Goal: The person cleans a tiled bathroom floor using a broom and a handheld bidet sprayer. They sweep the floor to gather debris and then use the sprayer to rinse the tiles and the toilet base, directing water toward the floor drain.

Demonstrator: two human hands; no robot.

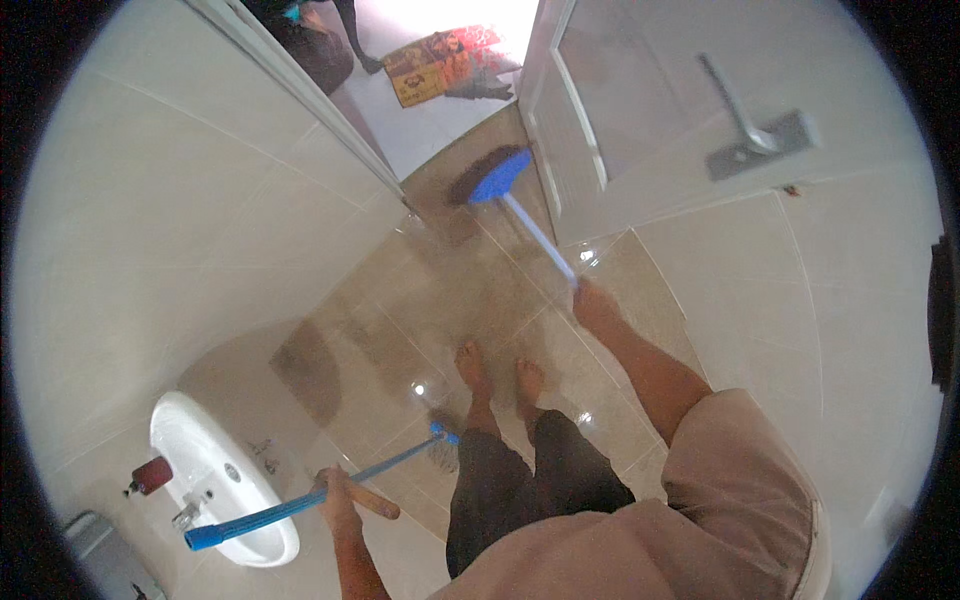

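My right hand [598, 304] is stretched forward and closed around the pale handle of a broom [500, 178]. Its blue head and dark bristles rest on the wet tile floor by the doorway. Lower left, my left hand [340, 500] grips a long blue pole [390, 463]. The pole's thick end sticks out over the washbasin [180, 420], while its far end, with a small blue fitting, is down near my left foot. A short tan, rod-like piece [374, 502], seemingly wooden, also juts from my left hand.
An open white door [660, 110] with a metal handle stands at the right. Beyond the doorway lies a printed cardboard piece [440, 68], with a partly visible person [315, 50] near it. A dark red bottle [152, 476] sits at the basin's edge. The tiles look wet.
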